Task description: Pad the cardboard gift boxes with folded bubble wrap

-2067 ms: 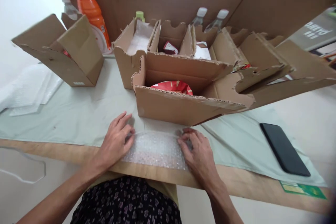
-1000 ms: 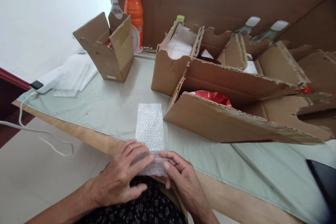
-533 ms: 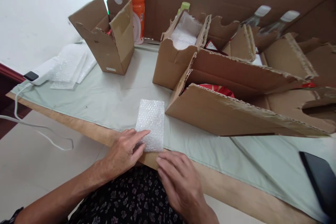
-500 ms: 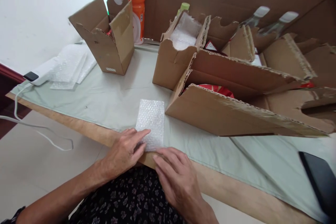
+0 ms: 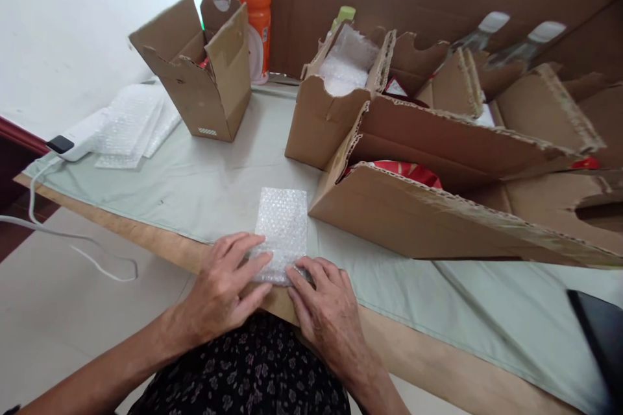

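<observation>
1. We take the tabletop (image 5: 160, 243) as our landmark: it carries a pale green cloth (image 5: 209, 188), and its bare wooden front edge runs just before us.
2. Right of the tabletop's middle stands a large torn cardboard box (image 5: 418, 214) with something red (image 5: 413, 173) showing inside; we judge that item already packed, though the box is not yet closed.
3. Toward the tabletop's far edge stand more open boxes: one (image 5: 321, 120) has bubble wrap inside, and a smaller box (image 5: 204, 81) at the far left has its flaps up.
4. Behind them, at the back of the tabletop, we see an orange bottle (image 5: 252, 0) and some clear ones.
5. At the tabletop's left end lies a stack of spare bubble wrap sheets (image 5: 131, 126), so we judge more wrapping material remains unused.
6. At the tabletop's near edge lies the bubble wrap piece (image 5: 283, 227), a narrow folded strip, flat on the cloth.
7. Our left hand (image 5: 226, 285) lies open, fingers spread and pressing the strip's near left corner; it grips nothing.
8. Our right hand (image 5: 324, 308) is likewise open and flat, fingertips on the strip's near end.
9. Nothing sits on the strip yet, so we judge the wrapping itself is yet to be done.
</observation>
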Motion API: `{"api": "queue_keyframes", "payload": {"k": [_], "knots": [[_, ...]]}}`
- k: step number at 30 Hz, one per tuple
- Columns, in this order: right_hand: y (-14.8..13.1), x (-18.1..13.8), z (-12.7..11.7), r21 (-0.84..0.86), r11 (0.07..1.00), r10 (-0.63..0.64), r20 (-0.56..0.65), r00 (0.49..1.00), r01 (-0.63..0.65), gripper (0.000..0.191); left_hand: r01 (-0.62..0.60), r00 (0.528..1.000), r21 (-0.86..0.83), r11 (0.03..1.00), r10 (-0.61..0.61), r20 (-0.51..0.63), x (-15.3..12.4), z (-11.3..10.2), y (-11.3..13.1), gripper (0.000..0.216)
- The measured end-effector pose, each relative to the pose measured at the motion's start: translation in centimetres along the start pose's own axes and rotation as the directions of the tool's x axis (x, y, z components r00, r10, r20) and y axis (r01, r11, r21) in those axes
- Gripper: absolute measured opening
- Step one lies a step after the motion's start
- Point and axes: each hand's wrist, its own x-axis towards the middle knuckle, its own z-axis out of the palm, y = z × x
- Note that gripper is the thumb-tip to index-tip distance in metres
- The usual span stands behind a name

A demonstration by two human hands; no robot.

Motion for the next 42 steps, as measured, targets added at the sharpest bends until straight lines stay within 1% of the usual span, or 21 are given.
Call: {"api": "queue_keyframes", "payload": {"k": [3,5,7,10,12,14,16,19,20,22,25,27,28,30,33,34,37,39,40,41,42], "knots": [[0.1,0.3,0.0,-0.013,1.000,-0.023,-0.036,0.999,0.022,0.022,-0.045,0.998,-0.051,0.998,0.047,0.037,-1.0,0.1,0.1,0.024],[0.1,0.5,-0.1,0.029,0.999,-0.037,-0.045,0.998,0.038,0.021,-0.048,0.999,-0.077,0.996,0.049,0.020,-1.1,0.1,0.1,0.022],[0.1,0.8,-0.3,0.101,0.994,-0.032,-0.039,0.999,0.036,0.020,-0.011,1.000,-0.135,0.991,0.012,0.001,-1.0,0.0,-0.1,0.024],[0.1,1.1,-0.2,0.165,0.986,0.019,-0.061,0.998,-0.009,0.017,0.077,0.997,-0.211,0.974,-0.076,0.016,-0.6,-0.3,-0.2,0.022],[0.1,1.1,-0.1,0.140,0.989,0.067,-0.128,0.989,-0.049,0.018,0.118,0.993,-0.172,0.978,-0.119,0.005,-0.4,-0.1,-0.2,0.019],[-0.2,0.9,-0.3,0.078,0.993,0.099,-0.216,0.971,-0.084,0.017,0.134,0.991,-0.089,0.987,-0.136,-0.012,0.0,0.3,-0.2,0.018],[-0.6,0.6,-0.6,0.031,0.996,0.088,-0.250,0.964,-0.083,0.016,0.145,0.989,-0.012,0.989,-0.145,-0.006,0.3,0.7,-0.3,0.019],[-0.9,0.5,-1.0,0.015,1.000,0.008,-0.150,0.989,-0.006,0.020,0.162,0.987,0.055,0.985,-0.161,-0.016,0.4,0.9,-0.4,0.022],[-0.9,0.7,-0.9,0.020,1.000,-0.016,-0.111,0.994,0.018,0.021,0.160,0.987,0.058,0.985,-0.158,-0.032,0.4,0.9,-0.4,0.022],[-0.5,1.1,-0.7,0.056,0.998,-0.035,-0.079,0.996,0.040,0.021,0.131,0.990,0.031,0.991,-0.129,-0.050,0.0,0.5,-0.3,0.022],[0.1,1.7,-0.3,0.202,0.979,0.011,-0.065,0.998,0.003,0.019,0.064,0.997,-0.073,0.995,-0.067,-0.030,-0.5,-0.2,-0.1,0.022],[0.3,1.9,-0.2,0.289,0.957,0.047,-0.034,0.998,-0.035,0.019,0.063,0.998,-0.135,0.989,-0.064,-0.004,-0.6,-0.5,-0.1,0.022],[0.3,1.9,-0.2,0.298,0.953,0.061,-0.033,0.998,-0.048,0.019,0.074,0.997,-0.150,0.986,-0.074,0.004,-0.5,-0.5,-0.1,0.021],[0.3,1.7,-0.3,0.238,0.970,0.080,-0.083,0.993,-0.058,0.019,0.102,0.995,-0.144,0.984,-0.101,0.013,0.0,-0.4,-0.5,0.019],[0.1,1.4,-0.5,0.100,0.994,0.061,-0.164,0.985,-0.045,0.020,0.129,0.992,-0.046,0.991,-0.128,0.018,0.9,0.1,-1.3,0.016],[0.1,1.4,-0.5,0.076,0.997,0.041,-0.154,0.987,-0.029,0.020,0.135,0.991,-0.006,0.991,-0.135,0.021,1.2,0.3,-1.6,0.016],[0.2,2.0,-0.2,0.053,0.998,-0.020,-0.056,0.998,0.023,0.021,0.150,0.989,0.068,0.986,-0.150,-0.002,1.5,0.6,-2.1,0.019],[0.6,2.7,0.1,0.068,0.997,-0.023,-0.028,0.999,0.025,0.020,0.189,0.979,0.038,0.981,-0.185,-0.080,1.2,0.3,-1.9,0.023],[0.8,3.0,0.2,0.090,0.996,-0.002,-0.032,0.999,0.005,0.020,0.227,0.966,-0.010,0.974,-0.226,-0.125,0.9,-0.1,-1.7,0.024],[1.0,3.3,0.2,0.125,0.992,0.036,-0.042,0.998,-0.030,0.020,0.279,0.944,-0.085,0.956,-0.290,-0.156,0.6,-0.5,-1.4,0.024],[1.1,3.4,0.2,0.170,0.982,0.085,-0.051,0.995,-0.075,0.020,0.345,0.914,-0.187,0.920,-0.374,-0.154,0.2,-0.9,-1.1,0.022]]}}
